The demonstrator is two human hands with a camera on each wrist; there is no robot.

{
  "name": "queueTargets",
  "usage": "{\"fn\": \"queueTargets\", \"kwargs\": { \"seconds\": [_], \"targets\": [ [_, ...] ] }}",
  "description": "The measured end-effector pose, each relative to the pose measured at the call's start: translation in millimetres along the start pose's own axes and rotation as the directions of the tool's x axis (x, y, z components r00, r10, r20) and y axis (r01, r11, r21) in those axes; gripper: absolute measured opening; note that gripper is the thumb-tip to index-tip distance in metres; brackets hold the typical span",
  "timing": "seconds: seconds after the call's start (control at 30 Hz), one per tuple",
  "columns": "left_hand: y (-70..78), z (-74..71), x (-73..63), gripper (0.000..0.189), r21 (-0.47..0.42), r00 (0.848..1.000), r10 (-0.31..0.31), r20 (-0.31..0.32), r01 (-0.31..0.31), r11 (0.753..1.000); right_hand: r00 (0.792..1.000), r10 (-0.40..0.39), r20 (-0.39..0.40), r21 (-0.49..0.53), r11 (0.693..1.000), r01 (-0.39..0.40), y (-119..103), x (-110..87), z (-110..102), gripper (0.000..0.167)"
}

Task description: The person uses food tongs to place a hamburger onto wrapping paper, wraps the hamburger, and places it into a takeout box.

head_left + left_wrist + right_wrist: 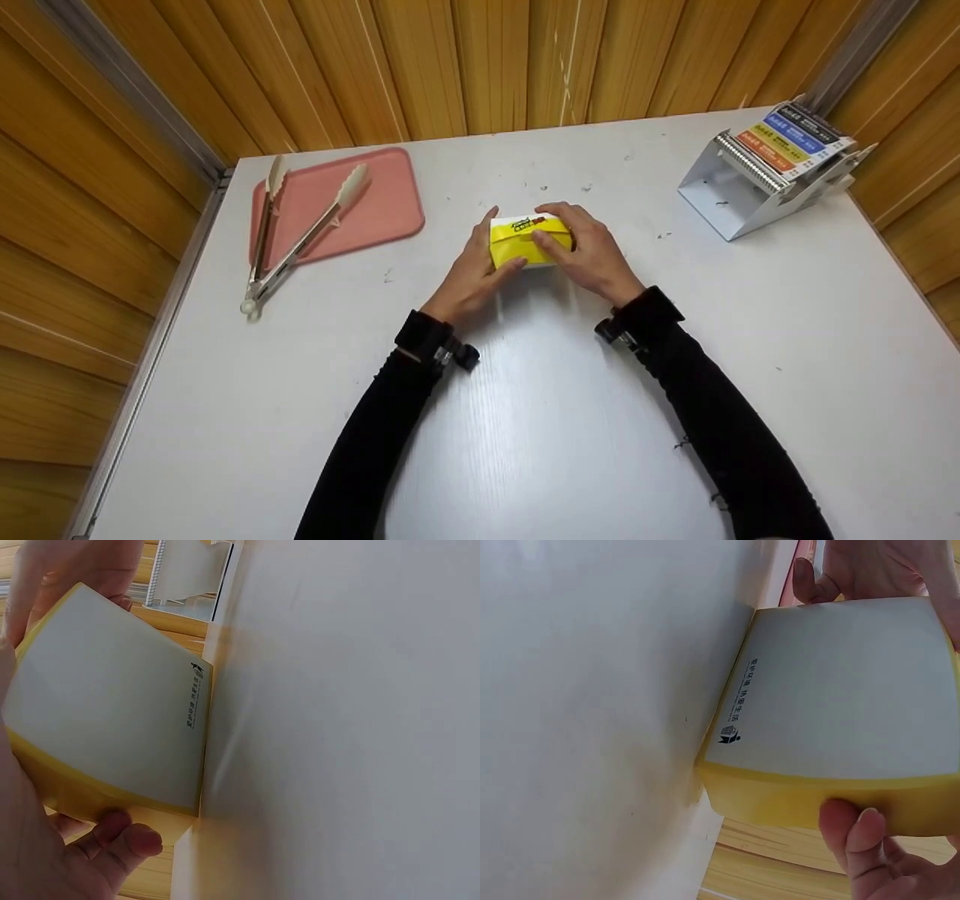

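A small yellow-and-white paper burger box [507, 246] with a tucked flap is held between both hands above the middle of the table. My left hand [471, 274] grips its left side, thumb along the front lower edge. On the other side, my right hand [598, 257] holds the box with the thumb on the yellow front and fingers over the far top. Both wrist views show the white underside of the box [112, 697] with small dark print near one edge. The inside of the box is hidden.
A pink tray [390, 199] lies at the back left, with metal tongs [304, 244] spread open partly across it. At the back right stands a white metal rack [712, 199] holding colourful label rolls [795, 135]. Wood-patterned walls [487, 67] border the white table [247, 420].
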State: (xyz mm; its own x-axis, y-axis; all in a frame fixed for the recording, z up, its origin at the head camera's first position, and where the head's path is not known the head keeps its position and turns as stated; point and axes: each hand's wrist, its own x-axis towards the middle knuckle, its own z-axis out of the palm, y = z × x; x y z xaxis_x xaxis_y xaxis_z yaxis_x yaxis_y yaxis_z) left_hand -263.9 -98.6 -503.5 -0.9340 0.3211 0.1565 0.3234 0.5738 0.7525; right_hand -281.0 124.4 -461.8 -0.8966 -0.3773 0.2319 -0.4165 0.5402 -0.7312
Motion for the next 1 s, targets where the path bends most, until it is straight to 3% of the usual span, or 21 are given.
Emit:
{"fn": "queueTargets", "kwargs": {
  "seconds": [0.3,0.67,1.0],
  "targets": [
    [0.4,-1.2,-0.7,0.114,0.011,1.0,0.002,0.01,-0.002,1.0,0.998,0.033,0.061,0.057,0.998,-0.036,-1.3,1.2,-5.7,0.05],
    [0.3,-2.2,-2.5,0.119,0.0,1.0,-0.012,0.007,0.012,1.0,0.994,0.042,0.103,0.063,0.997,-0.049,-5.3,1.2,-7.0,0.051],
    [-0.2,-1.4,-1.7,0.114,-0.004,1.0,-0.01,0.006,0.01,1.0,0.994,0.071,0.079,0.08,0.994,-0.078,-4.2,2.4,-5.9,0.045]
  ]
}}
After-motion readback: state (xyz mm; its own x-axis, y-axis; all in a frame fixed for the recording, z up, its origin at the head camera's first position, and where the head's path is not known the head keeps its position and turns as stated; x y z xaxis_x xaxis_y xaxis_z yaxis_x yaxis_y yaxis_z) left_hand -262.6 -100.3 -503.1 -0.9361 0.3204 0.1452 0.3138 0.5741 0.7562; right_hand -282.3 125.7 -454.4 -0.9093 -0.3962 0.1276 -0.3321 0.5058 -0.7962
